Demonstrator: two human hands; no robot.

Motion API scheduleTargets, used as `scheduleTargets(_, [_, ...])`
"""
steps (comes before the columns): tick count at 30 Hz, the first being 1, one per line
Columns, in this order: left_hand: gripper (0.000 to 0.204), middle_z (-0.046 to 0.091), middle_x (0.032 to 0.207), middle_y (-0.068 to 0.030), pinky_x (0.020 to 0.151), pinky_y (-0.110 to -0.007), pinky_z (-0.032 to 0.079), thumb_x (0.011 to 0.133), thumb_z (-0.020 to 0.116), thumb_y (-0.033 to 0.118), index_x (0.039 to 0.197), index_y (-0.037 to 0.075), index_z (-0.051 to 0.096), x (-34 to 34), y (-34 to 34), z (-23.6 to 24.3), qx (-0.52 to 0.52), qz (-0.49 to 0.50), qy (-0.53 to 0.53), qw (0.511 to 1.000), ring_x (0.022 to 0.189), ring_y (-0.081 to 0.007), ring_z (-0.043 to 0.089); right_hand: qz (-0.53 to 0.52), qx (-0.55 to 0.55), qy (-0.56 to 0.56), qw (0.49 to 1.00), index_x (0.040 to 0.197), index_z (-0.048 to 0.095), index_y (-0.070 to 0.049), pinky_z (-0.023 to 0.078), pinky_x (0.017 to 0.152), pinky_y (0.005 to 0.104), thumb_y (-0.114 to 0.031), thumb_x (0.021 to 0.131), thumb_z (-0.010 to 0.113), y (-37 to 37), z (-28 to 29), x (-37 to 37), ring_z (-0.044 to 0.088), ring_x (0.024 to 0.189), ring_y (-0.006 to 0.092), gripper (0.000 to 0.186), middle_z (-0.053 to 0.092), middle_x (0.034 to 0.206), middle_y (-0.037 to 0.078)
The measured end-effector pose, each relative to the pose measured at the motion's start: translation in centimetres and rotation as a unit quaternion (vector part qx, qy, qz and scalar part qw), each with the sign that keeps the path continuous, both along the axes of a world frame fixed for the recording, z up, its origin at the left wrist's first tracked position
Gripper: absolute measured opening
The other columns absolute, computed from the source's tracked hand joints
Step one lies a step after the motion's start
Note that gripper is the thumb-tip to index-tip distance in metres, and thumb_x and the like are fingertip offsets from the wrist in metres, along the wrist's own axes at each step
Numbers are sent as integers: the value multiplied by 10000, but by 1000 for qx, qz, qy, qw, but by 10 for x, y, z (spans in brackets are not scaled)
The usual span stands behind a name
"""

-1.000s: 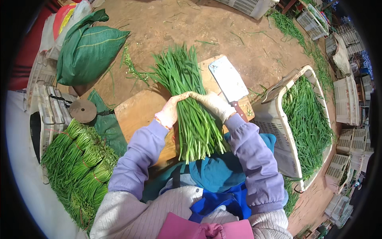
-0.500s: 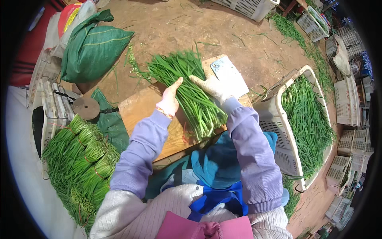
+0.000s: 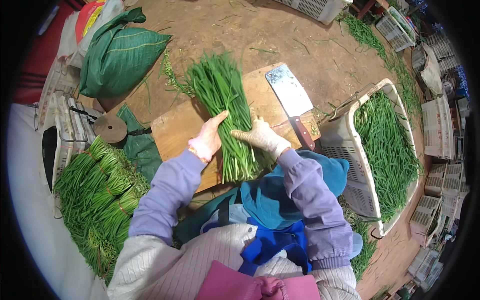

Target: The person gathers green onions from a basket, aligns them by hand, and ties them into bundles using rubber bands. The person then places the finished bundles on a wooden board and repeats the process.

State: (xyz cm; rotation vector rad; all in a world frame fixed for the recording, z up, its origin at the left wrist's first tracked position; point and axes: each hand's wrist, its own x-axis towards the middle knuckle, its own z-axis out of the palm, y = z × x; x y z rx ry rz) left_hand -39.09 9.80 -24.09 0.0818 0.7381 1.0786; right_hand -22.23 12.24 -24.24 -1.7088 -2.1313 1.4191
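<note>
A thick bunch of long green chives [image 3: 227, 107] lies lengthwise on a wooden cutting board [image 3: 172, 132] in front of me. My bare left hand [image 3: 207, 137] presses flat against the bunch's left side. On the other side, my right hand [image 3: 260, 136], in a pale glove, cups the stalks. The cut ends point toward my lap. A cleaver [image 3: 290, 97] with a wide steel blade and dark handle rests on the board, just right of my right hand.
A white plastic crate [image 3: 345, 150] full of loose chives stands at my right. Tied chive bundles [image 3: 97, 200] are stacked at my left, beside a roll of tape [image 3: 110, 129] and a green sack [image 3: 117, 57]. Bare dirt floor lies beyond, with more crates [image 3: 315, 7] around.
The bunch went from upright in both hands to lying flat on the board. My hands have slid down to its sides near the cut ends.
</note>
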Motion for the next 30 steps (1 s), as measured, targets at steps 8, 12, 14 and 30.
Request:
scheduleTargets(8, [367, 530, 1200, -115, 910, -467, 453, 888, 543, 177, 1225, 66, 451, -4, -14, 17, -56, 9, 35, 998, 1087, -279, 526, -1, 55, -54, 997, 1423, 123, -14, 287, 1033, 487, -741, 598, 615, 1, 22, -4, 295, 1291, 412, 1205, 209, 1433, 266])
scheduleTargets(12, [373, 539, 1195, -78, 921, -482, 434, 874, 576, 228, 1205, 83, 486, -6, -17, 11, 10, -31, 50, 998, 1103, -258, 516, 54, 120, -208, 969, 1445, 49, -82, 196, 996, 652, -648, 588, 689, -33, 31, -34, 127, 1344, 435, 1211, 88, 1485, 205])
scheduleTargets(14, [381, 539, 1197, -85, 946, -463, 405, 882, 555, 218, 1224, 73, 470, -29, -32, -4, 48, -92, 171, 980, 1138, -241, 498, 41, 110, -201, 973, 1449, 53, -114, 224, 1008, 619, -568, 586, 736, -30, 28, -30, 171, 1340, 415, 1191, 103, 1488, 184])
scheduleTargets(30, [92, 533, 750, -149, 644, -426, 449, 738, 592, 149, 717, 79, 535, -52, -110, -47, 236, -183, 841, 451, 743, -345, 552, 24, 116, -107, 987, 1442, 121, -93, 197, 1037, 581, -677, 606, 661, -29, 35, -10, 171, 1345, 406, 1155, 157, 1474, 204])
